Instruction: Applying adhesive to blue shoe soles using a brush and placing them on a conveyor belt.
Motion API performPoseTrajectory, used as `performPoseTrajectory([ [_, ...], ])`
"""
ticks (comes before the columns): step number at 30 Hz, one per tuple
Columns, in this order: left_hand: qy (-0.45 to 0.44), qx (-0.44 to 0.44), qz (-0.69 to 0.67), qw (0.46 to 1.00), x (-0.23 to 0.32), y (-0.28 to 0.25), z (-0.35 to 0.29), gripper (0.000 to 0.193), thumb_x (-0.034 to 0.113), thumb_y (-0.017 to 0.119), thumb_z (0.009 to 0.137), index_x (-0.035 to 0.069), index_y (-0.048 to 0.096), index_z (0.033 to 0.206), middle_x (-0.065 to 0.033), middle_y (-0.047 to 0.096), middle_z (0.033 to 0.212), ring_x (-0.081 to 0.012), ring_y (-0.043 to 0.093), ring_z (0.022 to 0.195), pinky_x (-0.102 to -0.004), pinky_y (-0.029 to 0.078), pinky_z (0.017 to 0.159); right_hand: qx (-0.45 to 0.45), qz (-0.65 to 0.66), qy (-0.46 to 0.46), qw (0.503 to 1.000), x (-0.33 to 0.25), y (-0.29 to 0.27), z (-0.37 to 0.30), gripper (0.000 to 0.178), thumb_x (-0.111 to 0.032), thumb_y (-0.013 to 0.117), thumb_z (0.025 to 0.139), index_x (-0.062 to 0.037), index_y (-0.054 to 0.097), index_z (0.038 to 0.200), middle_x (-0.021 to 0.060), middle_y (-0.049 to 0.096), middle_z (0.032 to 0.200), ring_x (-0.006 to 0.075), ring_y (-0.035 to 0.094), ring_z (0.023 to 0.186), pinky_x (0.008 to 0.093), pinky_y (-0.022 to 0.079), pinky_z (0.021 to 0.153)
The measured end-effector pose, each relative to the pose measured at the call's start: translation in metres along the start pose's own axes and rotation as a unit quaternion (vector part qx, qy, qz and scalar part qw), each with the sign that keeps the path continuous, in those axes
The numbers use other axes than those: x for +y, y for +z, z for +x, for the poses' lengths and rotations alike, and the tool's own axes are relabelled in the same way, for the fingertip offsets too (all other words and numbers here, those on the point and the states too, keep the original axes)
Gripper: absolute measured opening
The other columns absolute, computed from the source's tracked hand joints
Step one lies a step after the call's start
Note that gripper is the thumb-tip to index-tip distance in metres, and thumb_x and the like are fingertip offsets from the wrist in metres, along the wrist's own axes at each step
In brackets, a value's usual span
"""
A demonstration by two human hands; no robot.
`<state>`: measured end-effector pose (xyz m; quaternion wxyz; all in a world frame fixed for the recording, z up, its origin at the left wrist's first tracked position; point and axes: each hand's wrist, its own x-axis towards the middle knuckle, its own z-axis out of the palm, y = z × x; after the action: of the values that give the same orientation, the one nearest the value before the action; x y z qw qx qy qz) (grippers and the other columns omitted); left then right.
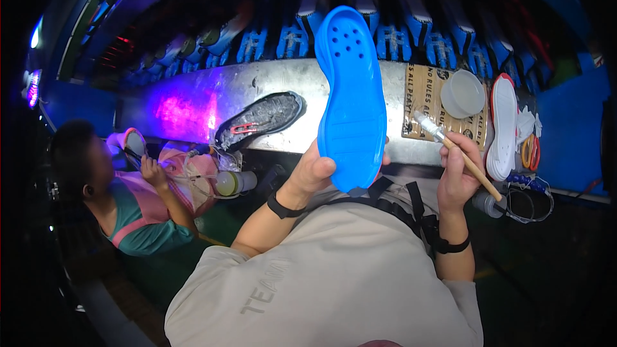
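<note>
A bright blue shoe sole (353, 106) stands nearly upright before me, its inner face toward me with several round holes near the toe. My left hand (313, 170) grips it by the heel, thumb along the edge. In my right hand (461, 170) is a brush (472, 168) with a wooden handle, its pale bristles pointing up and to the left. The bristles are over a brown printed cardboard sheet (418, 93), beside a translucent round bowl (463, 93). Brush and sole are apart.
A dark shoe upper (262, 119) lies on the metal bench (193, 90) to the left. A white sole with red edging (502, 128) and orange-handled scissors (531, 152) are at the right. Several blue racks hold shoes behind. A co-worker (141, 186) handles a shoe at the left.
</note>
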<state>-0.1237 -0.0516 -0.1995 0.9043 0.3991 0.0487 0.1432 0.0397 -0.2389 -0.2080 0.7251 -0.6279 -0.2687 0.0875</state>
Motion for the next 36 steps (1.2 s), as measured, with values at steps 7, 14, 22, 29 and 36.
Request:
performPoseTrajectory([
  [7,-0.038,-0.053,-0.258,0.964,0.014,0.000,-0.006,0.109,0.054,0.083,0.073,-0.003,0.032,0.150,-0.0305,0.055,0.128,-0.0354,0.068,0.099,-0.0373,0.065,0.075,-0.023,-0.159,-0.011,0.987,0.055,0.004,0.011,0.020,-0.004,0.062,0.093,0.0033,0.068,0.110,0.0121,0.069,0.098,0.0194,0.065,0.089,0.0306,0.051,0.081],
  [14,-0.059,-0.107,-0.413,0.903,0.010,-0.015,-0.015,0.111,0.058,0.074,0.077,-0.006,0.021,0.152,-0.0318,0.046,0.128,-0.0334,0.067,0.088,-0.0317,0.062,0.057,-0.047,-0.204,-0.075,0.975,0.091,0.001,0.007,0.021,-0.003,0.062,0.090,0.0042,0.068,0.109,0.0171,0.070,0.101,0.0300,0.067,0.094,0.0371,0.052,0.086],
  [22,-0.104,-0.095,-0.152,0.978,0.057,0.005,-0.024,0.107,0.052,0.078,0.074,-0.001,0.027,0.153,-0.0380,0.051,0.128,-0.0399,0.068,0.083,-0.0420,0.060,0.065,-0.037,-0.200,-0.080,0.976,0.095,-0.002,0.005,0.019,-0.005,0.062,0.090,0.0038,0.068,0.105,0.0184,0.069,0.101,0.0333,0.066,0.095,0.0412,0.051,0.088],
  [29,0.104,-0.200,0.130,0.965,0.210,0.027,0.058,0.093,0.061,0.061,0.088,-0.004,0.034,0.148,-0.0360,0.055,0.126,-0.0415,0.068,0.097,-0.0436,0.061,0.071,-0.045,-0.193,-0.098,0.975,0.096,-0.006,0.004,0.021,-0.008,0.060,0.092,0.0037,0.067,0.108,0.0183,0.068,0.100,0.0327,0.065,0.093,0.0414,0.051,0.086],
  [36,0.266,0.005,0.057,0.962,0.334,0.030,0.194,0.064,0.037,0.055,0.103,-0.009,0.034,0.143,-0.0405,0.046,0.135,-0.0485,0.059,0.117,-0.0473,0.055,0.098,-0.026,-0.194,-0.079,0.977,0.094,-0.003,0.003,0.021,-0.008,0.062,0.090,0.0043,0.068,0.106,0.0185,0.069,0.099,0.0329,0.065,0.091,0.0421,0.052,0.085],
])
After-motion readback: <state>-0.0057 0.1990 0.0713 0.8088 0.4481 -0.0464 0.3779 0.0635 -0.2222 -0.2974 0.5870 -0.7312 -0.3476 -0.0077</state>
